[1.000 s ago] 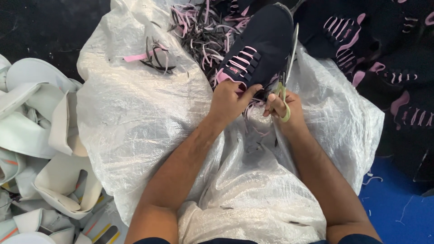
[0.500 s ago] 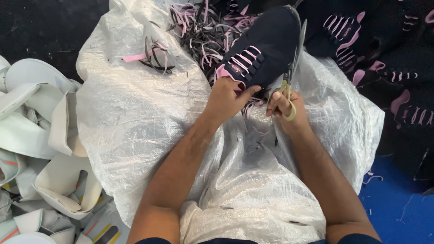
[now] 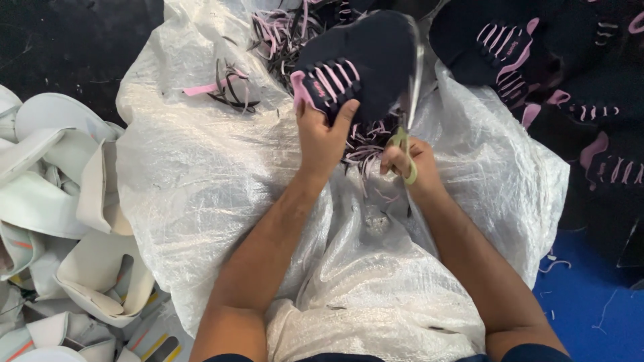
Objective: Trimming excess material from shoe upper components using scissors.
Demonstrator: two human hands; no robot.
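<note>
My left hand [image 3: 327, 137] clamped on dark shoe upper [image 3: 365, 64] with pink straps — far centre, over white sack [image 3: 201, 174]. My right hand [image 3: 409, 164] closed round scissors [image 3: 408, 144] just right of it — blades upright against upper.

The dark navy shoe upper [image 3: 365, 57] with pink stripes in my left hand [image 3: 324, 137] was matt knitted cloth, soft-looking. My right hand [image 3: 410, 164] held scissors [image 3: 410, 100] whose long blade shone as bright metal, with smooth pale-green plastic loops. Under them the white woven plastic sack [image 3: 221, 174] looked crinkled and faintly glossy. The white curved sole pieces [image 3: 60, 201] beside it looked smooth and matt, like foam or rubber.
</note>
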